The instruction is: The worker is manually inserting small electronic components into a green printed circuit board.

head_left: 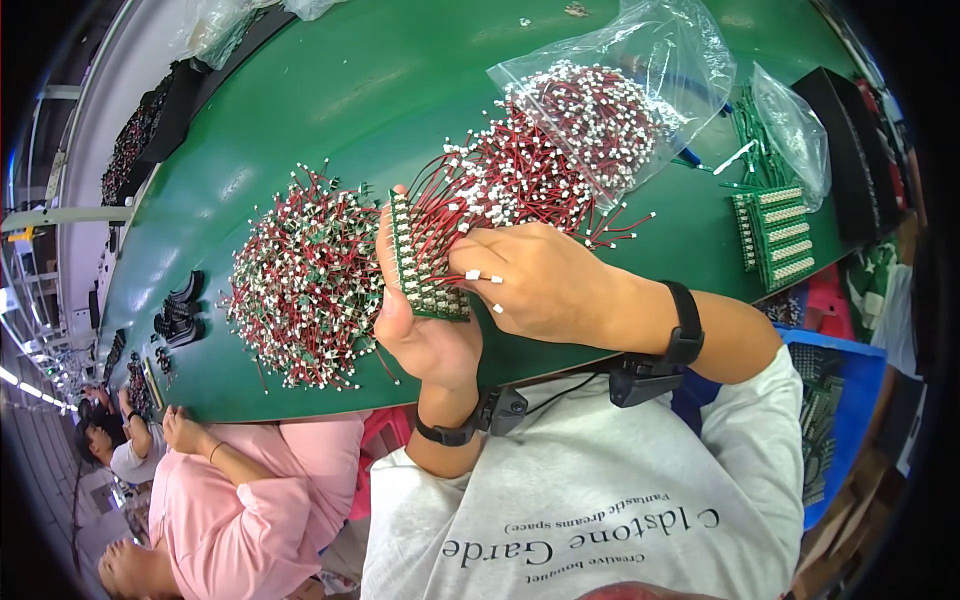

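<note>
My left hand (432,345) holds up a green circuit board panel (405,245) lined with rows of small pale connectors. Several red wires stand out from the panel's far side. Close against it, my right hand (550,275) is closed on short red wire leads, whose white plugs (484,278) poke out past the fingers. Exactly where the wire ends meet the panel is hidden by the fingers. Beyond my hands lies a heap of red wire leads with white plugs (520,165). To the left is a large pile of red-wired pieces with green bits (310,285).
A clear plastic bag (690,50) partly covers the far heap. Stacked green panels (785,240) lie at right beside a black box (845,150). A blue crate (860,390) with boards stands below the table edge. A person in pink (250,500) sits at left, near black parts (180,310).
</note>
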### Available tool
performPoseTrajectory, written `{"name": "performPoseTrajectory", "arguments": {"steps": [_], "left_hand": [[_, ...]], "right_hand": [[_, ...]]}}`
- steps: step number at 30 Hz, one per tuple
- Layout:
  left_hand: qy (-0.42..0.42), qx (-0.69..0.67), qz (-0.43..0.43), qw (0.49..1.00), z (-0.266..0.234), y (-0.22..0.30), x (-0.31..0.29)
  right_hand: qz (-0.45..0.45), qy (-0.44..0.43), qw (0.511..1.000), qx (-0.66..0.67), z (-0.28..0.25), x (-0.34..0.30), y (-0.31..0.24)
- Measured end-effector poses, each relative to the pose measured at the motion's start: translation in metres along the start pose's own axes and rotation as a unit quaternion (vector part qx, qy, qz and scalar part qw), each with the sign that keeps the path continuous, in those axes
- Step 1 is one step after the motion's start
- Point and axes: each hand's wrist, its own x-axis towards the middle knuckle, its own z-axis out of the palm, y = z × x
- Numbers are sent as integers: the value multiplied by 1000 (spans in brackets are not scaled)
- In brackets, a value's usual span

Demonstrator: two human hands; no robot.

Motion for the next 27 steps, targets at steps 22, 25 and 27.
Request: {"name": "performPoseTrajectory", "arguments": {"steps": [22,25,27], "left_hand": [[57,-181,113,975,-22,1,10],[59,-170,124,976,-23,1,9],[89,-169,115,975,-23,2,9]], "right_hand": [[-29,-93,985,-140,-7,3,35],[-32,-66,993,-95,-9,7,35],[-25,-50,997,-51,-13,10,36]]}}
